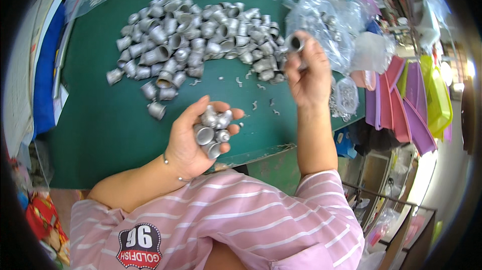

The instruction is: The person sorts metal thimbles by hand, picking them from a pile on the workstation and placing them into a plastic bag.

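My left hand (pixel 196 138) is palm up near the table's front edge, its fingers curled around several small silver metal cups (pixel 204 134). Some of these show their hollow mouths, others their knobbed ends. My right hand (pixel 309 68), slightly blurred, is raised at the right end of the pile and holds one metal cup (pixel 295 43) between thumb and fingers, its round opening facing up. A broad pile of similar grey metal cups (pixel 177 36) is heaped across the green table (pixel 113 134). A few lie at its lower left, one of them on its side (pixel 156 110).
Small metal scraps (pixel 255 105) are scattered between my hands. Clear plastic bags (pixel 320 25) with metal parts stand at the upper right, and a small bag of bits (pixel 346 95) sits below them. Coloured plastic bins (pixel 399 108) are at the right; papers and a blue folder (pixel 49 70) at the left.
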A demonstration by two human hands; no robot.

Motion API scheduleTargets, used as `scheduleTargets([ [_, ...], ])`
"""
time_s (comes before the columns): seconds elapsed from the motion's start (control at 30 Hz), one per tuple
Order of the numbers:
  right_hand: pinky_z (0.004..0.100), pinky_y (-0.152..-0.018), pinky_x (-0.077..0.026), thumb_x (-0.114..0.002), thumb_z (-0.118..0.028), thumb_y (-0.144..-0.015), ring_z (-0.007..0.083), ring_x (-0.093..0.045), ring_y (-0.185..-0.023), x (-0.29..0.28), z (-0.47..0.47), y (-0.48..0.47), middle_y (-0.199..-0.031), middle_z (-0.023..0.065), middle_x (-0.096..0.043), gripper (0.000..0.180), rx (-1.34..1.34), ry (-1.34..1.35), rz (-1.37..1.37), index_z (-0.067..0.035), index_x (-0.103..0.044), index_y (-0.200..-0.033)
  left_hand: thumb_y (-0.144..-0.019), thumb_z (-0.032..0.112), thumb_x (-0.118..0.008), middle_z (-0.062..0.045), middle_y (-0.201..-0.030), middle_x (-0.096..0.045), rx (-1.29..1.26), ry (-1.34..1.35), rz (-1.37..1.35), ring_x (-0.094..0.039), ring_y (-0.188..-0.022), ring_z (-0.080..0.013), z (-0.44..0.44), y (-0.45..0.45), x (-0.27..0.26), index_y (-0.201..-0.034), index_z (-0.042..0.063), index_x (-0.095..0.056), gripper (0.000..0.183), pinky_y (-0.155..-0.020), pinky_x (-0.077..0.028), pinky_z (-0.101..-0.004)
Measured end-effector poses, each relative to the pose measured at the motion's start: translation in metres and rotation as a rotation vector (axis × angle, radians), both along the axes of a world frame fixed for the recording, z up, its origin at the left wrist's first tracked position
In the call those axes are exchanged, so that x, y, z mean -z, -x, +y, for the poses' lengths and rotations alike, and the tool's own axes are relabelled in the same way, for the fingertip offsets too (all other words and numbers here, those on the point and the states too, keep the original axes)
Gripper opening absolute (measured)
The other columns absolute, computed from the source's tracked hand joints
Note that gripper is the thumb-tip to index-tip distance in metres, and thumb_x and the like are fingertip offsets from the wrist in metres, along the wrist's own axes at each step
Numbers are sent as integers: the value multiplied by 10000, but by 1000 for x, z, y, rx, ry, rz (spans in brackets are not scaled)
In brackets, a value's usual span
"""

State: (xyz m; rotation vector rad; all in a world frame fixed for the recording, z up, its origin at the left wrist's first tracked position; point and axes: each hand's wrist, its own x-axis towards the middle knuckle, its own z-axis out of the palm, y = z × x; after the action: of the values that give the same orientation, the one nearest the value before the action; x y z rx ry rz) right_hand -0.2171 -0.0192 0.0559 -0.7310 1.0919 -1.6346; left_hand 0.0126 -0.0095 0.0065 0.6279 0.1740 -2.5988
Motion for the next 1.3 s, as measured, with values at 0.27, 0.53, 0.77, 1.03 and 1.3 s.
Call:
scheduleTargets([
  [0.27,210,-433,-388,-542,-138,-884,98,-503,-558,-68,3,201,-765,38,-572,127,1016,279,632,-15,-550,-910,-874,391,-485,-140,-988,-583,34,-7,8,-574,-763,-203,2,4,-5,-864,95,-592,315,-474,-461,-270],
  [0.53,198,-448,-351,-543,-166,-873,72,-458,-574,-81,23,176,-764,15,-524,160,773,183,372,-13,-550,-919,-885,364,-468,-144,-988,-585,-18,93,-28,-574,-767,-190,1,3,-2,-876,90,-581,297,-478,-478,-274],
  [0.77,325,-747,-475,-470,-323,-912,174,-542,-836,0,52,-72,-935,72,-547,327,-186,-344,-568,-34,-546,-1043,-920,313,-420,-149,-1033,-562,-485,971,-438,-561,-797,-172,-6,0,-14,-944,56,-539,284,-510,-486,-239],
  [1.03,332,-887,-420,-460,-469,-876,180,-511,-1008,18,41,-132,-1071,52,-523,411,-173,-381,-973,-129,-507,-1101,-668,53,-640,-137,-1036,-559,-398,2197,-1140,-536,-939,-312,-5,6,-23,-827,64,-596,165,-892,-376,-433],
  [1.3,348,-585,-509,-555,-305,-786,255,-578,-860,6,24,-63,-950,121,-584,248,10,-30,-970,-121,-561,-952,-708,31,-617,-140,-1039,-542,-594,1961,-883,-513,-1011,-323,-2,-5,-19,-839,60,-587,138,-956,-336,-485],
])
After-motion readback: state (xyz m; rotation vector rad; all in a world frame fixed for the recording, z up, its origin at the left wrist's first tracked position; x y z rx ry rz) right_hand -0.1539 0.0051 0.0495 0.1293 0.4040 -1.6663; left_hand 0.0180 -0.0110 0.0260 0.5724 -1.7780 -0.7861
